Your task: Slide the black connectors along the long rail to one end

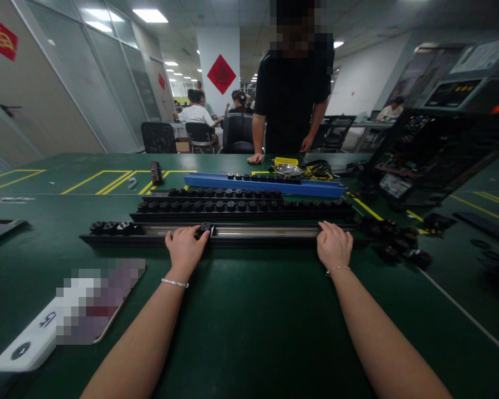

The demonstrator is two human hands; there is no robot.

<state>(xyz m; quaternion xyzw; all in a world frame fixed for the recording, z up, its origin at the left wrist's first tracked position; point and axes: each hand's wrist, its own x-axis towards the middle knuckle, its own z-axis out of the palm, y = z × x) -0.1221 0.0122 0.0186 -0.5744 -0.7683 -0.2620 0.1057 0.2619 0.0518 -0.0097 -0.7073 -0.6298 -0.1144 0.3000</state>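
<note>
A long black rail (266, 242) with a shiny metal channel lies across the green table in front of me. My left hand (185, 249) is closed at its left part, with thumb and index finger at a small black block (205, 227) seated in the channel. More small dark blocks (108, 226) sit in the left end of this rail. Toward the right end, my right hand (334, 246) grips the rail, its fingers curled over the far edge. Behind it lie further black rails (241, 213) set with rows of round black pieces, and a blue rail (212, 181).
A person in black (293, 100) stands across the table, one hand resting on it. Loose black parts (393, 235) are heaped at right, near an open computer case (424, 149). A white device (29, 343) and phone-like slab (122, 299) lie at left.
</note>
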